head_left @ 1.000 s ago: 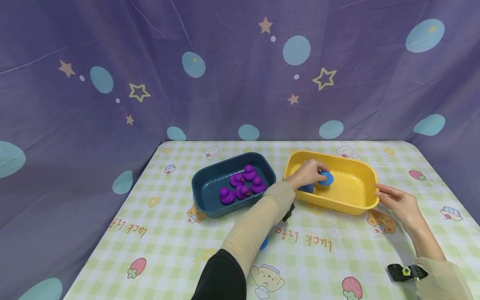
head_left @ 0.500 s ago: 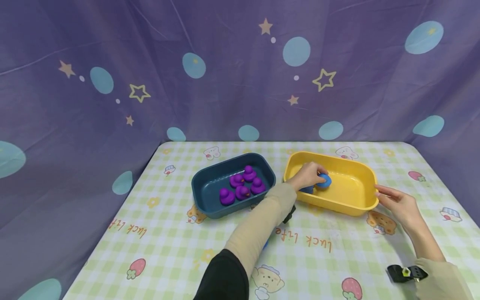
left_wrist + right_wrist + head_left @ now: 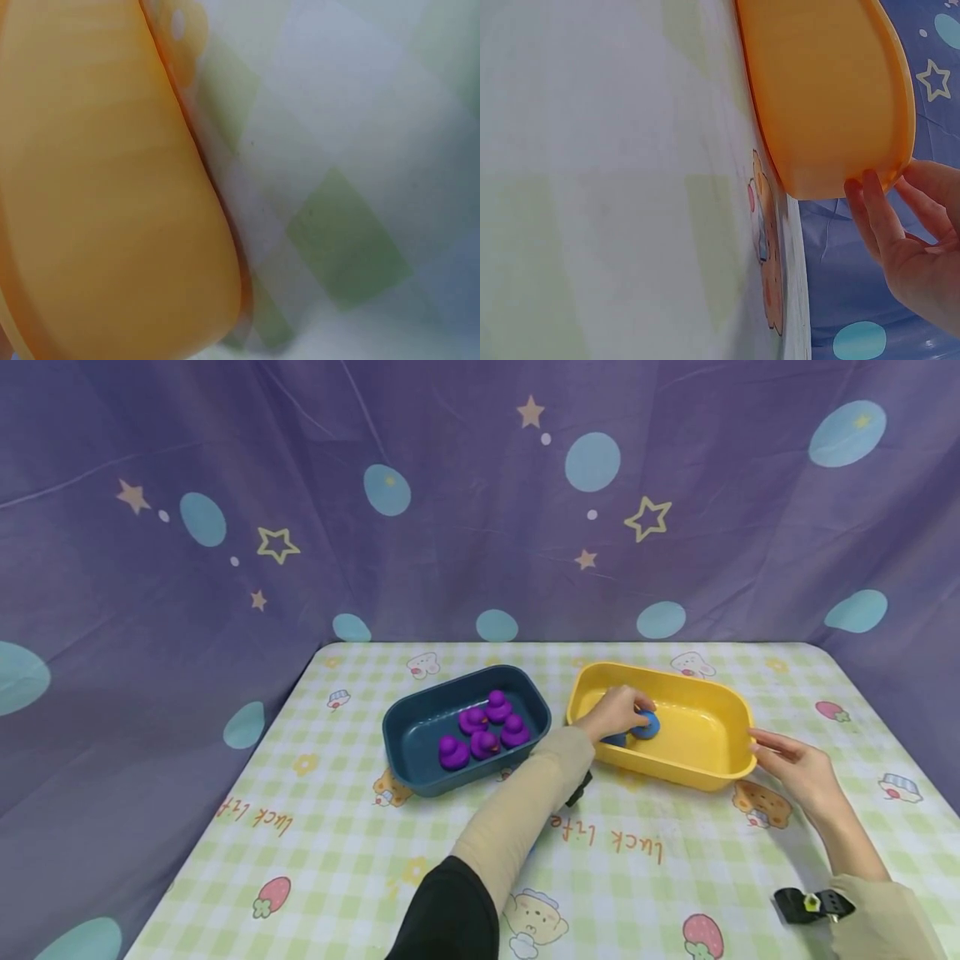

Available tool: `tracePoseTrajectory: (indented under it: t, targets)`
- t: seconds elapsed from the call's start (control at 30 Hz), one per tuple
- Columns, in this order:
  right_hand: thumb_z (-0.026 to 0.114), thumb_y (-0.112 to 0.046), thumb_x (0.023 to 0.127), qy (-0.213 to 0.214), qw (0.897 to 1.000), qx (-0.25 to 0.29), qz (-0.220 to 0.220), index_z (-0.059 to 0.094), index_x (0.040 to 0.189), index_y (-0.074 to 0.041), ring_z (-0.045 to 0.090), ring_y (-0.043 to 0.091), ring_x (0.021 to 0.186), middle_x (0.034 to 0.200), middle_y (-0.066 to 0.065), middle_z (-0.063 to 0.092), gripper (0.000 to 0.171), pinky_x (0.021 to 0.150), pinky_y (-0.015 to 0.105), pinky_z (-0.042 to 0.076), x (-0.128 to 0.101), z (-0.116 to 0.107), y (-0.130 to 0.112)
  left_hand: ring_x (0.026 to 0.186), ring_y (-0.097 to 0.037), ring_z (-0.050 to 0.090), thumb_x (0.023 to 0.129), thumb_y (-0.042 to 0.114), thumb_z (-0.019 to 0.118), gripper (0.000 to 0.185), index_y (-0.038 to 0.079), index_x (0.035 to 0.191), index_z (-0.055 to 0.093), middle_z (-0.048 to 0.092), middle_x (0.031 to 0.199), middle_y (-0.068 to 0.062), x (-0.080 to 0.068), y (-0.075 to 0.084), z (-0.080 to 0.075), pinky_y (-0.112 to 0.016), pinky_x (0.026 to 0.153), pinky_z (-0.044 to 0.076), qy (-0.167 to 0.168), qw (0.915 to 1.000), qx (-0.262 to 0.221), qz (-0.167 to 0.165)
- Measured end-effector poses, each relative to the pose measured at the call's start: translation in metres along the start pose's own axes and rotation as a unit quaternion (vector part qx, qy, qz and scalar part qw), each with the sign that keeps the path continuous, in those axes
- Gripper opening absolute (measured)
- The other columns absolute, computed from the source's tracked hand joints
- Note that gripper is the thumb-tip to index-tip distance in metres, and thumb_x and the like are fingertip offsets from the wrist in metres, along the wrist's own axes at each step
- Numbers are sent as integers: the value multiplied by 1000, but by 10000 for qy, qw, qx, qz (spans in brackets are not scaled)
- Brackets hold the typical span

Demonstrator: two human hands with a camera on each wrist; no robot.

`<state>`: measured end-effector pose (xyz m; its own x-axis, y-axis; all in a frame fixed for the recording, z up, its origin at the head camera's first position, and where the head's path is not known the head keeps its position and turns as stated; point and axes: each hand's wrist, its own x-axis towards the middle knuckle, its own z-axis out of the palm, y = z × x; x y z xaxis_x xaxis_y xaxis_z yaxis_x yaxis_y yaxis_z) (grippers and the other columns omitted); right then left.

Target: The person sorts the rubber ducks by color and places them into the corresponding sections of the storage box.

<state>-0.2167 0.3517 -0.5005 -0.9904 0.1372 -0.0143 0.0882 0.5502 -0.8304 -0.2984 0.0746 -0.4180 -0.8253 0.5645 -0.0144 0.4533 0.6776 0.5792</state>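
Note:
In the head view my left hand (image 3: pixel 617 712) reaches into the yellow tub (image 3: pixel 705 702) and holds a blue toy (image 3: pixel 647 724) low inside it, fingers curled over the top. A second blue piece (image 3: pixel 617 739) shows just under that hand. My right hand (image 3: pixel 787 762) rests against the tub's right end with its fingers nearly straight, touching the rim; the right wrist view shows those fingertips (image 3: pixel 870 202) on the yellow tub (image 3: pixel 832 97) edge. The left wrist view shows only the yellow tub (image 3: pixel 97 195) wall and the checked cloth.
A dark blue tub (image 3: pixel 420 739) with several purple ducks (image 3: pixel 483 731) sits left of the yellow one. The table has a green checked cloth (image 3: pixel 337 852). A purple star-printed curtain (image 3: pixel 450 502) hangs behind and to both sides.
My left hand has sunk a little lower into the yellow tub with the blue toy. The right hand has stayed at the tub's end.

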Motion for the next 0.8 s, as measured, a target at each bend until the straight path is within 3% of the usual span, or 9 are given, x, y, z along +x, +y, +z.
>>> tracePoseTrajectory:
  t: [0.23, 0.37, 0.53, 0.8]
  targets:
    - [51, -52, 82, 21, 10000, 19, -66, 47, 129, -13, 49, -16, 82, 103, -24, 48, 61, 68, 6, 43, 1, 1, 0, 79, -3, 56, 81, 9, 62, 21, 8, 102, 66, 66, 93, 0, -5, -1, -6, -7, 62, 40, 92, 9993, -352, 22]
    - [53, -50, 82, -42, 9998, 205, -35, 47, 128, -9, 49, -16, 79, 98, -27, 48, 62, 65, 6, 44, -10, -3, -20, 77, -3, 55, 82, 10, 61, 20, 8, 101, 66, 65, 91, 1, -12, 0, -11, -8, 62, 41, 160, 9985, -506, 120]
    - [55, -48, 82, -128, 9992, 382, 10, 48, 127, -8, 50, -15, 77, 98, -23, 49, 61, 60, 7, 44, -15, -6, -30, 83, -5, 56, 83, 13, 61, 21, 7, 103, 65, 64, 98, -3, -23, 0, -17, -9, 68, 41, 230, 9968, -673, 372]
    - [55, -50, 81, -56, 9992, 403, -2, 48, 128, -9, 50, -15, 78, 97, -25, 51, 62, 61, 7, 44, -11, -2, -21, 92, -13, 57, 83, 14, 62, 22, 7, 103, 65, 64, 101, -5, -42, -1, -27, -10, 75, 41, 251, 9954, -753, 544]
